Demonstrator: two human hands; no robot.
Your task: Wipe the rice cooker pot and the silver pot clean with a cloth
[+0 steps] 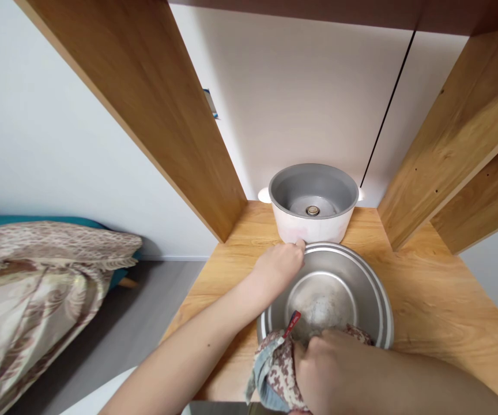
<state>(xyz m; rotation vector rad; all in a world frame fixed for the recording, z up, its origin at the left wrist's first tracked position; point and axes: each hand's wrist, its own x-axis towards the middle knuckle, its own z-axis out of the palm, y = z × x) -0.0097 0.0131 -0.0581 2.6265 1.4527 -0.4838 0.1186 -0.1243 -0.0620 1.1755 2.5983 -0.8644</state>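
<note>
A round metal basin (322,288) rests on the wooden shelf, its inside facing up. My left hand (280,262) is closed on the basin's far left rim. At the near side of the basin, my right hand (324,363) is closed around a patterned cloth (283,366) with grey-blue edging and a red tag, pressed against the basin's inner surface. Part of the cloth is hidden under the hand. Just behind the basin stands a white pot (313,227) with a grey interior.
Wooden uprights (145,104) flank the shelf (434,300) on the left and right. A black cable (387,112) runs down the white back panel behind the pot. At the far left, a patterned blanket (45,288) covers a teal seat above a grey floor (145,311).
</note>
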